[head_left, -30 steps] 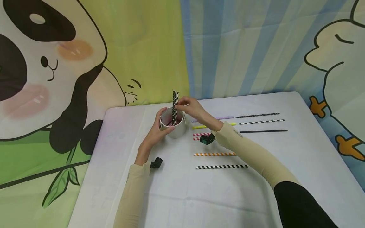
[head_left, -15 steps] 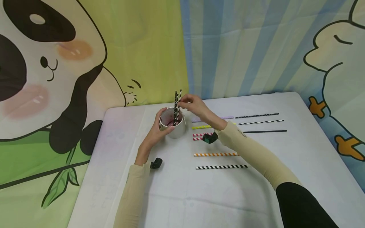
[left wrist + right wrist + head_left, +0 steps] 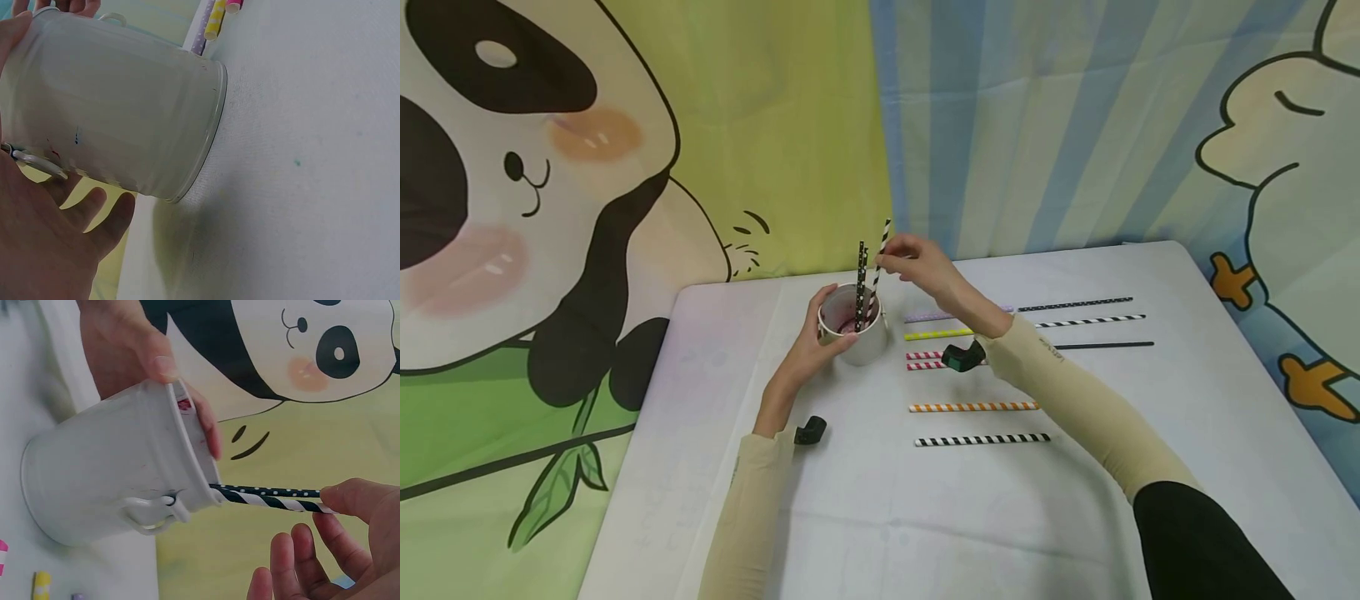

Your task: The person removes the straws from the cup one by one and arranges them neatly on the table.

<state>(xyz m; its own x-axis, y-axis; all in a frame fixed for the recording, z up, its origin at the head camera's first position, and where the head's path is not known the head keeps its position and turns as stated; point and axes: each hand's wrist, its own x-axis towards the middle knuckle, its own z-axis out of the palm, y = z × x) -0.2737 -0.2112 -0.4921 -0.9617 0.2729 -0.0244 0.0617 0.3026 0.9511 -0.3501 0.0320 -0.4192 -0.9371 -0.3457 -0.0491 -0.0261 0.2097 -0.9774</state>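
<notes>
A small white bucket (image 3: pixel 867 348) stands at the back of the table, its handle lug (image 3: pixel 147 515) on the side. My left hand (image 3: pixel 808 350) grips it by the rim, thumb at the near edge and fingers around the far left side. Between thumb and index finger, my right hand (image 3: pixel 925 268) pinches a black-and-white striped paper straw (image 3: pixel 886 235) near its top. That straw leans to the right, its lower end inside the bucket. Black straws with white dots (image 3: pixel 860 275) stand in the bucket beside it; their lower ends are partly hidden by the rim.
Right of the bucket lie purple (image 3: pixel 925 317), yellow (image 3: pixel 928 336), red-striped (image 3: pixel 922 367), orange-striped (image 3: pixel 973 407) and black-striped (image 3: pixel 981 441) straws. Farther right are a dotted straw (image 3: pixel 1075 304), a thin striped straw (image 3: pixel 1097 320) and a black straw (image 3: pixel 1108 345). My right forearm covers some.
My right hand has moved up and to the right, drawing the striped straw higher and tilting it away from the dotted straws. The left hand and the bucket have stayed in place.
</notes>
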